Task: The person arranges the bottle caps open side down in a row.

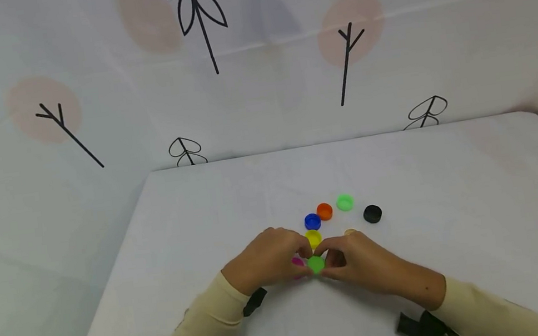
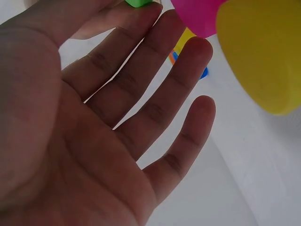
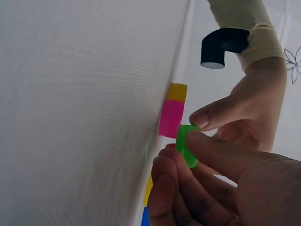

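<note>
A green bottle cap (image 1: 316, 265) is held just above the table between both hands. My left hand (image 1: 272, 258) pinches its left side between thumb and forefinger, while my right hand (image 1: 361, 262) grips the opposite side the same way. In the right wrist view the green cap (image 3: 187, 146) is tilted on its edge, with both thumbs against it. Next to the left fingertips is a magenta cap (image 1: 298, 262), partly hidden. A yellow cap (image 1: 313, 238) lies just beyond the hands. The left wrist view shows another yellow cap (image 2: 258, 56) beside the magenta one.
Further caps curve away on the white table (image 1: 203, 209): blue (image 1: 312, 221), orange (image 1: 325, 211), light green (image 1: 345, 202) and black (image 1: 372, 213). A tan cap (image 1: 350, 231) is mostly hidden behind the right hand. White patterned cloth (image 1: 269, 89) hangs behind the table.
</note>
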Demonstrator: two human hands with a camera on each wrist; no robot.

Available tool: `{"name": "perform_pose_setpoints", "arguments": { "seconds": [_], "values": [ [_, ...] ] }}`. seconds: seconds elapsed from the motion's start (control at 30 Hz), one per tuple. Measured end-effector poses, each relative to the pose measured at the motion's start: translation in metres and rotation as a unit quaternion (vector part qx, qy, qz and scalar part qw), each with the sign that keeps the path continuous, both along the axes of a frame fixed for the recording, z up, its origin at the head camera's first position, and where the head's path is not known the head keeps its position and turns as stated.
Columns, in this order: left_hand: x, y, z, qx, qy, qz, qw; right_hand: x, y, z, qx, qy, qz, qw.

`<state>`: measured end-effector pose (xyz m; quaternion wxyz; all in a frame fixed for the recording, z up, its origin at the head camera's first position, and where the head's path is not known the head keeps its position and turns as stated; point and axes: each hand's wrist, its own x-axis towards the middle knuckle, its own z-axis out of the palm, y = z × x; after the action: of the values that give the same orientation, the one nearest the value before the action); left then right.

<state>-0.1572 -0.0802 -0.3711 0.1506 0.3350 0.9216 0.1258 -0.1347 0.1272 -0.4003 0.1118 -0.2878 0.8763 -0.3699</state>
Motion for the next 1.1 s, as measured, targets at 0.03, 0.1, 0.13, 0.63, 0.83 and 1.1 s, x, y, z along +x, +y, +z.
{"name": "perform_pose_setpoints", "arguments": {
  "seconds": [0.03, 0.1, 0.13, 0.63, 0.83, 1.1],
  "values": [
    [0.0002, 0.0, -0.0011, 0.0, 0.003, -0.001, 1.0, -0.0007, -0.0003, -0.0012, 0.0, -0.001, 0.001, 1.0],
    [0.0006, 0.0002, -0.0032, -0.001, 0.012, -0.007, 0.9999, -0.0016, -0.001, -0.0035, 0.0, -0.004, 0.003, 1.0],
    [0.0006, 0.0008, -0.0037, -0.001, 0.018, -0.011, 0.9998, -0.002, -0.001, -0.0044, -0.001, -0.006, 0.004, 1.0],
    [0.002, 0.0046, -0.0065, -0.019, 0.036, -0.012, 0.9991, -0.0036, -0.0031, -0.0083, 0.029, -0.009, -0.005, 0.9995],
    [0.0036, 0.0049, -0.0084, -0.025, 0.051, -0.005, 0.9984, -0.0036, -0.005, -0.008, 0.04, -0.021, -0.012, 0.9989],
    [0.0035, 0.0081, -0.0087, -0.03, 0.051, -0.004, 0.9982, -0.0028, -0.0036, -0.0075, 0.04, -0.021, -0.016, 0.9989]
  ]
}}
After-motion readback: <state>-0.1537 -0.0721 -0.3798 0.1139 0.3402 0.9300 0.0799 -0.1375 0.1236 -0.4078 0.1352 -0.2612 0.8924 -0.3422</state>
